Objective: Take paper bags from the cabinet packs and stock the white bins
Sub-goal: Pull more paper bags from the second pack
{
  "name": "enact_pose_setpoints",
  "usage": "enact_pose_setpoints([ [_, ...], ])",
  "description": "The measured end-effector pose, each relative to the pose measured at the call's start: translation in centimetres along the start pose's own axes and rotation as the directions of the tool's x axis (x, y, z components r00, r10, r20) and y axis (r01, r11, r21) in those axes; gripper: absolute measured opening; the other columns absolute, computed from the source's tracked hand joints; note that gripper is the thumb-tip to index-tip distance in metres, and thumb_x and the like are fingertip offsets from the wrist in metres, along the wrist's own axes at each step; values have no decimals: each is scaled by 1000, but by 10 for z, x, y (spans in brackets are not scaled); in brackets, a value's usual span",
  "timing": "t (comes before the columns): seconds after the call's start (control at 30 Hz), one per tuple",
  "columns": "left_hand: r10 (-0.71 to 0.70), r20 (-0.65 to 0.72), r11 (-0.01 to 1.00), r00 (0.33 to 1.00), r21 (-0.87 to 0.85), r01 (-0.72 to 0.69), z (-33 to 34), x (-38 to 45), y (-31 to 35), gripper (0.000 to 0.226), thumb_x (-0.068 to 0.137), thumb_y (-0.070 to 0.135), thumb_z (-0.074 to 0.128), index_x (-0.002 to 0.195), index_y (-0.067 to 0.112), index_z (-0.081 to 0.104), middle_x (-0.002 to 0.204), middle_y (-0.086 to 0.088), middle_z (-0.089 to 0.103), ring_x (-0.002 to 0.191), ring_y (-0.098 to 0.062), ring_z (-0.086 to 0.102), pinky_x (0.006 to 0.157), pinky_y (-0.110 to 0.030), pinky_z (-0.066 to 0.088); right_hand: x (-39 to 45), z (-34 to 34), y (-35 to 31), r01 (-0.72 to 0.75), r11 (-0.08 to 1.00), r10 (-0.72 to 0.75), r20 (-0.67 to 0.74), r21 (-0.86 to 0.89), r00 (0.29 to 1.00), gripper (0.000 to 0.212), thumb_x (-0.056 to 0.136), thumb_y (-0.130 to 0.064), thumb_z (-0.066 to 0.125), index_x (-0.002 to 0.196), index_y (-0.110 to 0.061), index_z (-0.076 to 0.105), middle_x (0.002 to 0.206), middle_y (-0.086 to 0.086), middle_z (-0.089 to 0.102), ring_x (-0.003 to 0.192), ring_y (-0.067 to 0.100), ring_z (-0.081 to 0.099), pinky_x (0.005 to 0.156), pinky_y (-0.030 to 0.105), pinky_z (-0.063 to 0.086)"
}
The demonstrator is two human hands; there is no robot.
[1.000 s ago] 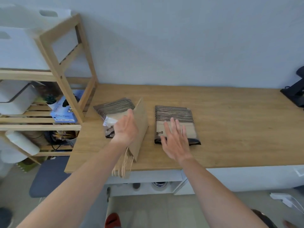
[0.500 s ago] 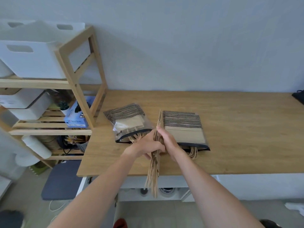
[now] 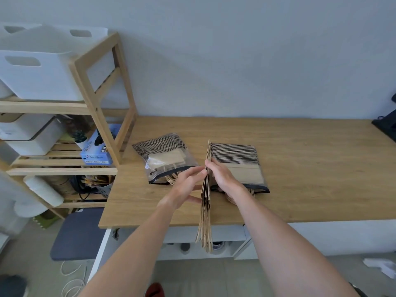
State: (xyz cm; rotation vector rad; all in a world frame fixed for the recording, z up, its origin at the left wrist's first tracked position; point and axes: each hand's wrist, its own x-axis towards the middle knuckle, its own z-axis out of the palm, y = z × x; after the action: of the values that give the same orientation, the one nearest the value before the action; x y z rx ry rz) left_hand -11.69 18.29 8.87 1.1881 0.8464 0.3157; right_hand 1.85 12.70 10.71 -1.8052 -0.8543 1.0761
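Note:
A stack of flat brown paper bags [image 3: 206, 202] stands on edge between my hands above the wooden cabinet top [image 3: 310, 168], its twine handles hanging past the front edge. My left hand [image 3: 186, 189] presses the stack's left face and my right hand [image 3: 222, 179] its right face. Two clear plastic packs of striped paper bags lie behind: the left pack [image 3: 165, 157] and the right pack [image 3: 237, 161], partly hidden by my right hand. A white bin [image 3: 40, 76] with slot handles sits on top of the wooden shelf unit at the left.
The wooden shelf unit [image 3: 100, 108] stands against the cabinet's left end, holding white boxes [image 3: 32, 133], a blue glove box [image 3: 97, 151], a small plant and a paper roll. A dark object [image 3: 385, 125] sits at the far right. A dark mat [image 3: 79, 234] and cables lie on the floor.
My left hand held the bag stack alone while my right hand hovered open over the right pack. My right hand then came to the stack, and both hands now clasp it on edge.

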Motion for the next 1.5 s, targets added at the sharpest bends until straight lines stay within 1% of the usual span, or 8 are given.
enact_pose_setpoints([
  [0.4, 428, -164, 841, 889, 431, -326, 17, 0, 10, 53, 93, 5, 36, 142, 24, 47, 138, 1, 55, 129, -12, 46, 106, -28, 33, -26, -14, -14, -29, 997, 29, 4, 76, 1000, 42, 107, -24, 36, 146, -10, 44, 148, 5, 47, 137, 19, 41, 99, 25, 37],
  [0.53, 414, -173, 822, 894, 493, -285, 19, 2, 12, 42, 99, 14, 35, 138, 22, 50, 140, 1, 52, 134, -16, 42, 103, -26, 30, -23, -13, -8, 2, 996, -2, 7, 95, 1000, 45, 108, -27, 36, 149, -11, 39, 153, 2, 41, 118, 1, 36, 95, 16, 27],
  [0.7, 341, -107, 837, 934, 488, -249, 17, -1, 11, 66, 85, 56, 67, 138, 26, 39, 130, 11, 45, 122, -8, 39, 99, -30, 32, -15, -15, 0, -56, 992, 54, 20, 115, 998, 55, 106, -41, 36, 154, -16, 31, 162, -2, 24, 148, 16, 20, 114, 31, 17],
  [1.0, 356, -142, 852, 924, 455, -258, 11, -7, 11, 41, 94, 13, 51, 134, 21, 43, 106, 13, 56, 111, -17, 51, 79, -20, 36, -11, -16, 5, -95, 983, 96, 3, 157, 995, 57, 105, -45, 36, 156, -22, 28, 161, -5, 25, 148, 19, 22, 117, 38, 16],
  [1.17, 369, -190, 855, 910, 454, -251, 7, -10, 5, 61, 96, 13, 41, 154, 22, 22, 133, -13, 58, 125, -24, 52, 103, -32, 37, -9, -19, 9, -106, 983, 109, -12, 151, 994, 57, 105, -46, 35, 156, -21, 25, 162, -3, 23, 149, 21, 18, 117, 39, 14],
  [1.27, 290, -196, 916, 937, 342, -211, 9, -6, 5, 32, 103, 24, 40, 134, 20, 48, 122, -1, 60, 107, -13, 61, 75, -14, 51, -4, -16, 9, -111, 982, 115, -18, 153, 993, 57, 105, -48, 33, 156, -21, 27, 162, -2, 23, 149, 20, 19, 116, 39, 16],
  [1.4, 128, -104, 957, 986, 273, -96, 9, -1, -5, 29, 101, 12, 38, 122, 17, 57, 123, -10, 61, 99, -26, 66, 65, -38, 62, -8, -1, 0, -148, 989, 147, 63, 15, 987, 78, 91, -71, 42, 152, -23, 36, 153, -2, 37, 141, 22, 35, 112, 44, 26],
  [1.5, 106, -33, 917, 994, 390, -85, 3, -7, -18, 52, 91, -12, 36, 130, 17, 53, 121, -8, 62, 99, -26, 67, 70, -42, 62, -7, 9, 1, -165, 972, 172, 29, -168, 985, 72, 75, -40, 65, 142, -19, 44, 137, 3, 54, 121, 25, 54, 101, 46, 43],
])
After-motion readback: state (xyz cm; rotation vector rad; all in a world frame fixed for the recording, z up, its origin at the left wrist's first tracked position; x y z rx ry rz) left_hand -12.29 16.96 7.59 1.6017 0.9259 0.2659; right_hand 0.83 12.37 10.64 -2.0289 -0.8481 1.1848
